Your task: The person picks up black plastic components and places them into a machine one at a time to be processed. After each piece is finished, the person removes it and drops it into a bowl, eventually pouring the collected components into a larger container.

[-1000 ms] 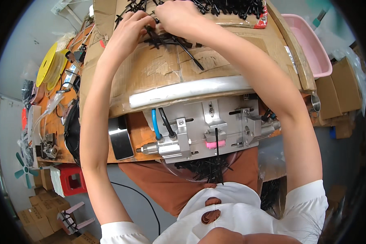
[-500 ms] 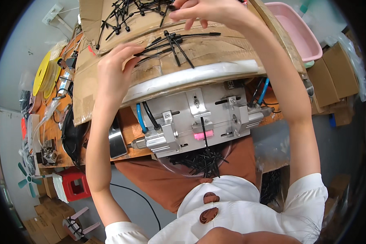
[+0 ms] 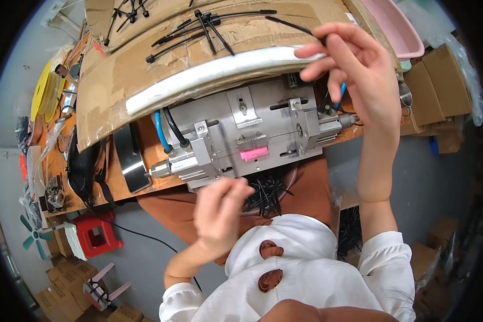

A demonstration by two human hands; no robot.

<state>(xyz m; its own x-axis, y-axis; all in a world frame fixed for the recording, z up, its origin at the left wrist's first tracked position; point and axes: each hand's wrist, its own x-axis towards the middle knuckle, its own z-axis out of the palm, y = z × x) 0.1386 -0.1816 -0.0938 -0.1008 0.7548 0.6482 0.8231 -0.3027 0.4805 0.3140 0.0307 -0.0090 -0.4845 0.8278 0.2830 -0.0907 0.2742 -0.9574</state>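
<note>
My right hand (image 3: 354,70) is raised over the right end of the white padded strip (image 3: 214,75). Its thumb and forefinger pinch a thin black plastic stick (image 3: 290,24) with a thick end; the other fingers are spread. Low over my lap, my left hand (image 3: 219,209) is bent at the fingers and smeared by motion, so what it holds, if anything, does not show. Beside it, a clear bowl (image 3: 295,180) holds many such sticks, partly hidden. Between my hands stands a metal fixture (image 3: 198,155) with a pink block (image 3: 254,154) at its middle.
More black sticks (image 3: 209,27) lie crossed on the cardboard (image 3: 107,102) beyond the fixture. Blue and black hoses (image 3: 161,134) rise from its left side. A dark phone-like slab (image 3: 131,158) and a black bag (image 3: 83,172) are at left, a pink basin (image 3: 394,27) at far right.
My left hand has come down from the cardboard to near the bowl. My right hand has moved nearer and right with a stick. The stick that stood across the pink block is gone from there.
</note>
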